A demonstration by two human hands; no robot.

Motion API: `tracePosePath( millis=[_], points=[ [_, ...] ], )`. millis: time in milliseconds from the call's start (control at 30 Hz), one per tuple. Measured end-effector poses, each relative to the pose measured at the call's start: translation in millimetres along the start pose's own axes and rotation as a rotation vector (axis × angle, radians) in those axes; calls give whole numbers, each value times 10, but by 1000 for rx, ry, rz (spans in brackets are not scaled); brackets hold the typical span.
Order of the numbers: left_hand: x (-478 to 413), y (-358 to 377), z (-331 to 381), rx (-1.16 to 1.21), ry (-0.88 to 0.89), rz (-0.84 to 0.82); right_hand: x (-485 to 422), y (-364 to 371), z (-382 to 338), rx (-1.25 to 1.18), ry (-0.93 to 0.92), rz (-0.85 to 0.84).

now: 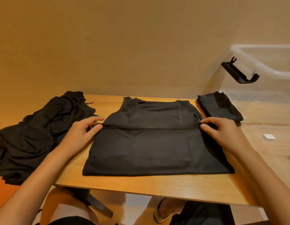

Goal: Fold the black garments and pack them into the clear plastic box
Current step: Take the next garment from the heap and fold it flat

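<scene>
A black sleeveless top (pixel 150 143) lies flat in the middle of the wooden table (pixel 157 187), its lower half folded up over the chest. My left hand (pixel 83 132) pinches the left end of the folded hem, and my right hand (pixel 222 132) pinches the right end. A heap of unfolded black garments (pixel 35 135) lies at the table's left. The clear plastic box (pixel 263 111) stands at the right, with a folded black garment (pixel 219 106) inside it by its near left corner.
A black latch (pixel 238 72) hangs from the box's rim. The beige wall rises right behind the table. Below the table's front edge I see a wooden chair seat (pixel 59 203), my legs and a shoe (pixel 160 211). A small white label (pixel 269 136) lies in the box.
</scene>
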State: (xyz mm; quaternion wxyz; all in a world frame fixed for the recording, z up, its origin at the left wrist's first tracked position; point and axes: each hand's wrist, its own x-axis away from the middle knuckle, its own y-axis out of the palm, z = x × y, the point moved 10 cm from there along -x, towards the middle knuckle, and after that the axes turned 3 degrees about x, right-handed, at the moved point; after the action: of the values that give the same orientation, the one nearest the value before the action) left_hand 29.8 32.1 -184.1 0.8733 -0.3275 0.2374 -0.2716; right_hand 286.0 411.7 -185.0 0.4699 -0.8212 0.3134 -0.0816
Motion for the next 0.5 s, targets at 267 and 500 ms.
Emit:
tracePosePath(
  millis=[267,500],
  points=[
    [153,297,424,-260,146,-19,287,167,-425,351,-226,46],
    [513,1070,454,-488,33,-379,656,879,-435,494,-199,-369]
  ],
)
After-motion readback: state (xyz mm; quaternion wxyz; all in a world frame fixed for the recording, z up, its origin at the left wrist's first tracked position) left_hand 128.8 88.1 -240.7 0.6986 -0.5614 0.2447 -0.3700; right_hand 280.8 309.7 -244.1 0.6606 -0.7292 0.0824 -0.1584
